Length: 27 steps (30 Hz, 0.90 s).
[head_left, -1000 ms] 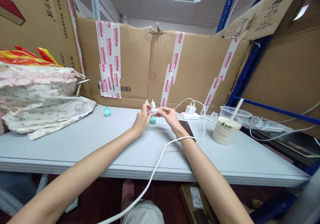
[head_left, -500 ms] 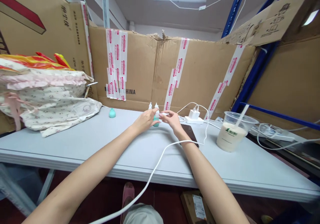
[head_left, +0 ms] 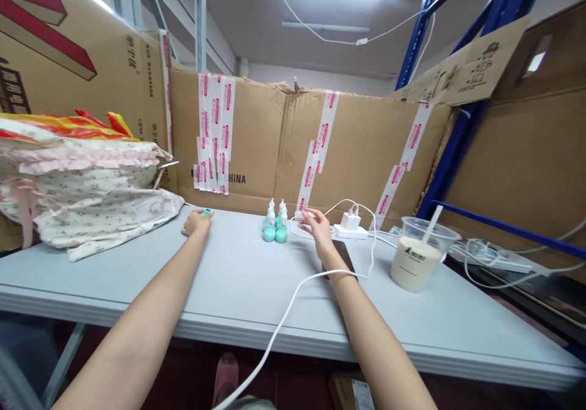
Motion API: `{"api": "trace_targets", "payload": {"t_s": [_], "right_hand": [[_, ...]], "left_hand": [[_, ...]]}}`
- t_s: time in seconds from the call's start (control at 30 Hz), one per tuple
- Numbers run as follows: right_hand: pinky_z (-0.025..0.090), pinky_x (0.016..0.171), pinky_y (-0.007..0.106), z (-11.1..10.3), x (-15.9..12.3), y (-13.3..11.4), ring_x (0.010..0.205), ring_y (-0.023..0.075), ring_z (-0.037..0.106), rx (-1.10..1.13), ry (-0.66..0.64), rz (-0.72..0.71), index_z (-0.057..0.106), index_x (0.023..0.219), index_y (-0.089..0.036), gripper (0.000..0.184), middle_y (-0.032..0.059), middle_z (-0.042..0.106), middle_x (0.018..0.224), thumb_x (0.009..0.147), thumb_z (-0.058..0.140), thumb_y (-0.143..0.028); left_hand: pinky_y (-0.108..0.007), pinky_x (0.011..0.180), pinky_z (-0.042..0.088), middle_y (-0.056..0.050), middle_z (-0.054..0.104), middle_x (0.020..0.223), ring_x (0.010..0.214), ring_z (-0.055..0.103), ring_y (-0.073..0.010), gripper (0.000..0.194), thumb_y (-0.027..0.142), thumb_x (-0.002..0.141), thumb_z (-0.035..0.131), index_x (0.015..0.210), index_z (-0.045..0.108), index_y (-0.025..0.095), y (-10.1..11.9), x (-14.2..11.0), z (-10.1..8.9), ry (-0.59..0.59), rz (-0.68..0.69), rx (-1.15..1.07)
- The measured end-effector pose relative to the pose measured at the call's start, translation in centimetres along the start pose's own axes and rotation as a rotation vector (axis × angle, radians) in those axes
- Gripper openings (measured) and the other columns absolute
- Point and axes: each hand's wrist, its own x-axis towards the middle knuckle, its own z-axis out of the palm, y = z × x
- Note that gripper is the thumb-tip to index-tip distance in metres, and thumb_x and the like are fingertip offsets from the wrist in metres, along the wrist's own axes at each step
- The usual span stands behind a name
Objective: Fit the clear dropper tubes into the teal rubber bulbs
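My left hand (head_left: 196, 222) is closed around a small teal round bottle (head_left: 207, 212) at the table's left side, near the cloth bag; only the bottle's top shows. A tight cluster of several similar teal bottles with white spiral pointed tops (head_left: 275, 222) stands upright mid-table. To the right of that cluster my right hand (head_left: 317, 227) hovers with thumb and fingers drawn together. Something small and whitish shows at its fingertips, too unclear to name. Under my right wrist lies a dark phone (head_left: 344, 252).
A white cable (head_left: 293, 297) runs across the table and over my right forearm. Behind it sit a white charger (head_left: 350, 221) and power strip. To the right stands a plastic cup with a straw (head_left: 415, 260); on the left, a floral cloth bag (head_left: 101, 196). Cardboard (head_left: 256, 141) walls the back.
My left hand has moved left from the cluster to the separate teal bottle and closed on it. My right hand has drawn slightly away from the cluster. The view has tilted up.
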Motion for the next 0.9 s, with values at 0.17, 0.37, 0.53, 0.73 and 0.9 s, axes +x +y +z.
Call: {"api": "trace_targets", "payload": {"t_s": [0.17, 0.37, 0.53, 0.73, 0.9], "right_hand": [[0.054, 0.069, 0.032, 0.6, -0.4, -0.5, 0.061, 0.0108, 0.057, 0.013, -0.033, -0.025, 0.056, 0.085, -0.017, 0.037, -0.0011, 0.056, 0.068, 0.059, 0.069, -0.041], [0.053, 0.072, 0.031, 1.1, -1.2, -1.0, 0.075, 0.0144, 0.060, -0.022, -0.183, -0.122, 0.057, 0.085, -0.020, 0.036, 0.0016, 0.060, 0.078, 0.061, 0.067, -0.045], [0.050, 0.059, 0.024, 1.1, -1.2, -1.2, 0.072, 0.0143, 0.058, -0.100, -0.211, -0.165, 0.059, 0.086, -0.020, 0.034, 0.0015, 0.060, 0.074, 0.063, 0.065, -0.045], [0.045, 0.049, 0.021, 1.0, -1.2, -1.6, 0.059, 0.0111, 0.055, -0.167, -0.234, -0.159, 0.063, 0.083, -0.018, 0.030, 0.0008, 0.061, 0.068, 0.061, 0.067, -0.039], [0.049, 0.052, 0.023, 0.9, -1.3, -1.2, 0.058, 0.0128, 0.059, -0.218, -0.281, -0.075, 0.067, 0.082, -0.015, 0.034, 0.0006, 0.062, 0.064, 0.059, 0.068, -0.040]], "left_hand": [[-0.042, 0.073, 0.037, -0.011, 0.057, 0.083, 0.087, 0.054, -0.0280, 0.035, 0.046, 0.083, 0.040, 0.084, 0.052, 0.013, 5.0, -2.2, 0.3, -0.129, 0.272, 0.056], [-0.030, 0.073, 0.041, -0.006, 0.056, 0.085, 0.078, 0.054, -0.0176, 0.033, 0.041, 0.088, 0.029, 0.092, 0.050, 0.016, 11.5, -8.7, 0.9, -0.566, 0.737, -0.090], [-0.029, 0.071, 0.039, -0.004, 0.061, 0.082, 0.074, 0.056, -0.0181, 0.031, 0.046, 0.085, 0.039, 0.093, 0.055, 0.020, 12.8, -11.2, 0.8, -0.771, 0.894, -0.072], [-0.031, 0.074, 0.037, -0.004, 0.064, 0.090, 0.081, 0.057, -0.0192, 0.033, 0.047, 0.084, 0.040, 0.094, 0.056, 0.020, 12.6, -11.0, 0.6, -0.709, 0.911, -0.049], [-0.031, 0.072, 0.034, -0.005, 0.063, 0.087, 0.080, 0.057, -0.0197, 0.028, 0.043, 0.084, 0.042, 0.089, 0.055, 0.018, 12.3, -10.8, 0.7, -0.693, 1.000, 0.070]]}}
